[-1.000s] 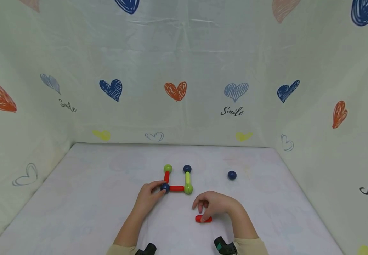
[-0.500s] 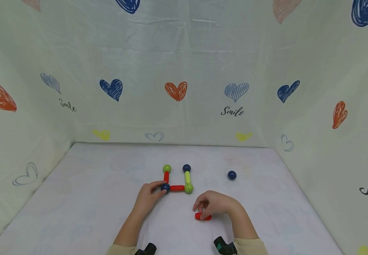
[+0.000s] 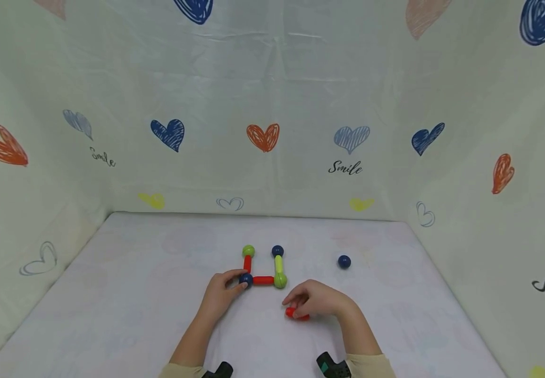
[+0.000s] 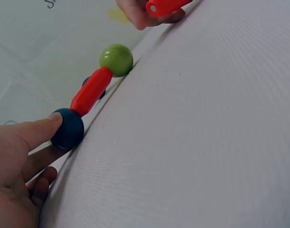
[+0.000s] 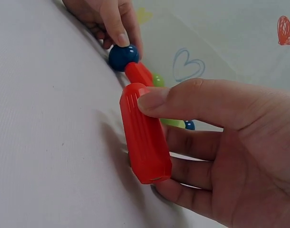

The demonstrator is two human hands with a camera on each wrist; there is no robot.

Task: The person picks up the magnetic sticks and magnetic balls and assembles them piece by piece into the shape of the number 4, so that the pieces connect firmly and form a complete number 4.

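Observation:
My left hand (image 3: 217, 296) pinches a dark blue ball (image 4: 70, 133) between thumb and fingers. That ball is the near left corner of a U-shaped figure of balls and rods lying on the table. A red rod (image 3: 264, 281) joins it to a green ball (image 3: 280, 281), and another red rod (image 3: 247, 264) runs back to a second green ball (image 3: 248, 251). On the right side, a yellow-green rod (image 3: 279, 263) leads to a blue ball (image 3: 277, 251). My right hand (image 3: 321, 299) holds a loose red magnetic rod (image 5: 144, 137), apart from the figure, thumb on its upper side.
A single blue ball (image 3: 344, 262) lies to the right, behind my right hand. The white table (image 3: 126, 294) ends at the back against a hanging cloth (image 3: 300, 94) printed with hearts. Both wrists wear dark devices.
My right hand has carried the loose red rod a little forward and left, nearer the figure, and the rod has turned slightly. My left hand keeps its pinch on the blue ball.

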